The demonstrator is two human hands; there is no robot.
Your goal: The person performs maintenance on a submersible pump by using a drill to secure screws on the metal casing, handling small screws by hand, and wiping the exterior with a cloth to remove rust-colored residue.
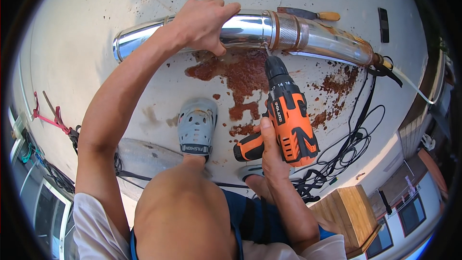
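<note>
While the left hand straddles and grips the metal tube, the right hand clasps the orange drill.

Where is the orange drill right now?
In the head view, the orange drill is right of centre, held in the right hand, nose toward the metal tube.

Of 2 hands, the left grasps a silver pipe, the right an orange drill.

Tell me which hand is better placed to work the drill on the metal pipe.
Probably the right hand: it holds the orange drill, nose toward the metal pipe, while the left hand grips the pipe.
</note>
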